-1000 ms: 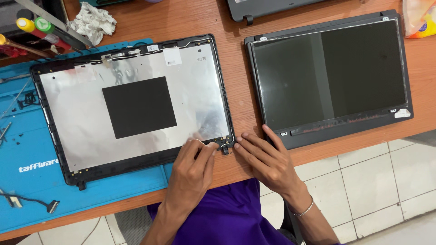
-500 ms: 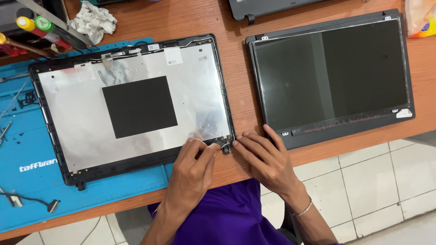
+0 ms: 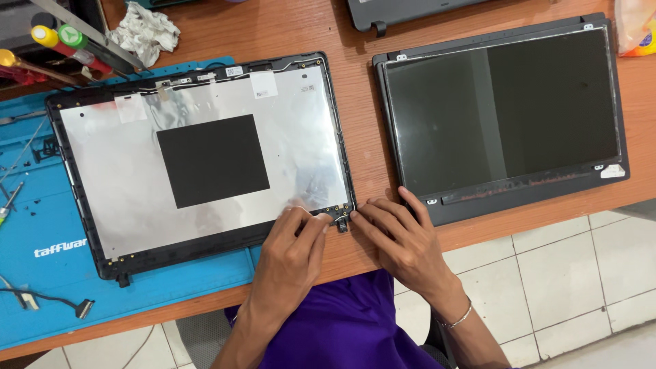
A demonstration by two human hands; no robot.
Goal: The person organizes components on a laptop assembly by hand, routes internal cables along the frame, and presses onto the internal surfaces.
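Laptop lid shell (image 3: 205,157) lying flat at frame centre-left, foil side up, long axis left to right, slightly tilted. Left hand (image 3: 290,256) and right hand (image 3: 400,239) pinching at its lower-right corner hinge (image 3: 340,217), fingertips together, on counter (image 3: 362,157).

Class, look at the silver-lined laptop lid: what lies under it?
Under the laptop lid lies a blue work mat, on the wooden table. Whatever sits directly beneath the lid is covered. Both hands, left and right, touch its corner.

wooden table (image 3: 355,256) | white tiled floor (image 3: 560,273) | even light
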